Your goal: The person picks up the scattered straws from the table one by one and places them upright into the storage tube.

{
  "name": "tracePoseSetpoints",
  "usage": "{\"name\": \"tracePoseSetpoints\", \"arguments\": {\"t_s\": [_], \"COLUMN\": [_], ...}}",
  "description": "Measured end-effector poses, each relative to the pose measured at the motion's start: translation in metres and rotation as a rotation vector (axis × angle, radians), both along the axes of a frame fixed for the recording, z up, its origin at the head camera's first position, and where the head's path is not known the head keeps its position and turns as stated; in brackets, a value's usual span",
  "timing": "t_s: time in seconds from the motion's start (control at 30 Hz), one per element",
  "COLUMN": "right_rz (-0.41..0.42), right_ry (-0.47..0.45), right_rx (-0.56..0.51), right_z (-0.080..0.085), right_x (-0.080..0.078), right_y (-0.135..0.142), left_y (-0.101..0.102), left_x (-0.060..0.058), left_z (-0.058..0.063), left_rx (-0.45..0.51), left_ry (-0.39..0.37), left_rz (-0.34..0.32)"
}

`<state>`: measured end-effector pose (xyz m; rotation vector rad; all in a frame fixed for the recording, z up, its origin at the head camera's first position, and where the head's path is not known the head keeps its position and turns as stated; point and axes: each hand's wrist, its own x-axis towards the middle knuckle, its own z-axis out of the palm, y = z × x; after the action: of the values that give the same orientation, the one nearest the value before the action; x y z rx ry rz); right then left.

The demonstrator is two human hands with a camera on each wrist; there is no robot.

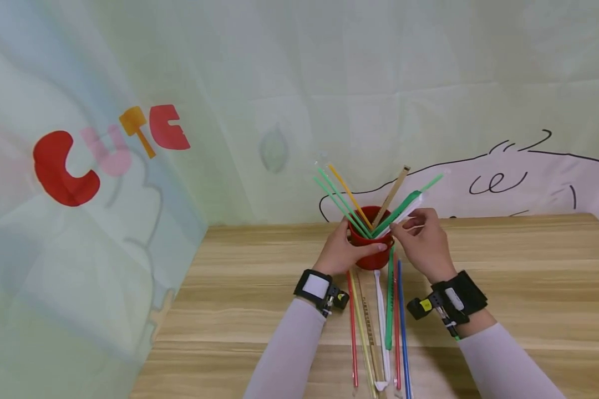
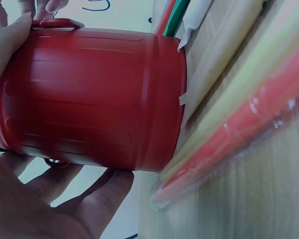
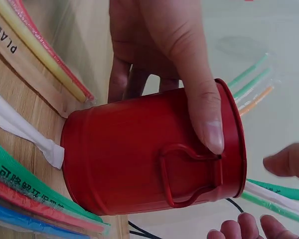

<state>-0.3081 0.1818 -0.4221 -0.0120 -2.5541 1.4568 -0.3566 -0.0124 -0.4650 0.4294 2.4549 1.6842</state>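
My left hand grips a small red metal bucket standing on the table, thumb across its front and fingers around its far side. Out of the bucket lean several drinking straws: thin green straws, an orange straw, a brown paper-wrapped straw, a green-wrapped straw and a white-wrapped straw. By the rim on the right is my right hand, its fingers loosely bent close to the white and green straws. Thumb and fingertips stand apart in the right wrist view.
In front of the bucket lies a row of straws: a red straw, a yellow straw, a brown wrapped straw, a white straw, a green straw and a blue straw. A printed cloth hangs behind the wooden table.
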Motion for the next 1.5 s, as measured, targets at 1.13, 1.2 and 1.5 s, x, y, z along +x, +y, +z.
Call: {"name": "tracePoseSetpoints", "arguments": {"t_s": [1.13,1.2,1.5], "right_rz": [0.235,0.237,0.253], "right_ry": [0.011,0.012,0.012], "right_rx": [-0.195,-0.174,-0.165], "right_z": [-0.034,-0.033,-0.032], "right_x": [-0.017,-0.016,-0.016], "right_y": [-0.029,-0.03,-0.037], "left_y": [-0.003,-0.005,-0.014], "left_x": [0.001,0.002,0.002], "left_z": [-0.005,-0.004,-0.001], "left_rx": [-0.093,-0.1,-0.105], "left_ry": [0.08,0.084,0.119], "left_rz": [-0.023,-0.023,-0.074]}}
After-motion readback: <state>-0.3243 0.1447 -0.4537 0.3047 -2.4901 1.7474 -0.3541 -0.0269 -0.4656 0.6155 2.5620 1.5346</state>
